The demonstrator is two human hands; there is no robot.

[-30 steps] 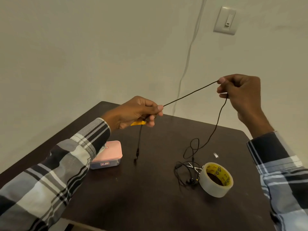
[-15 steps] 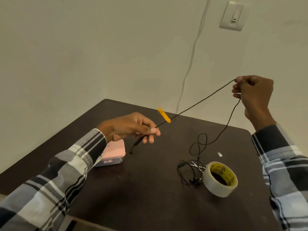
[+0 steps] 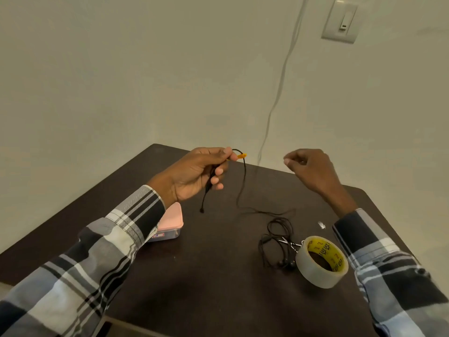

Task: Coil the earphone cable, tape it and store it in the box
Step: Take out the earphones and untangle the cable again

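Black, thin cable (image 3: 243, 181) runs through my left hand (image 3: 194, 173): thumb and forefinger pinch it near a small orange tag (image 3: 241, 156), and the other fingers (image 3: 220, 171) curl round the short end, which dangles below my palm with its plug (image 3: 202, 210) hanging above the worktop (image 3: 206, 276). From the pinch the cable arches over, drops slack to the dark matte surface and trails right into a loose tangle (image 3: 277, 237) that ends in two glossy earbuds (image 3: 286, 263). My right hand (image 3: 308, 166) is raised apart from the cable, fingers loosely curled with thumb and forefinger tips close together; I cannot tell whether anything sits between them. Just beside the earbuds, touching the tangle, lies a roll of clear tape (image 3: 322, 262), a smooth ring with a yellow printed core. Small scissors (image 3: 290, 244) show between tangle and roll. Partly hidden under my left plaid sleeve (image 3: 97, 251) sits the box (image 3: 170, 227), rounded, with a pink lid shut on a clear base. A tiny white scrap (image 3: 322, 225) lies near my right cuff.
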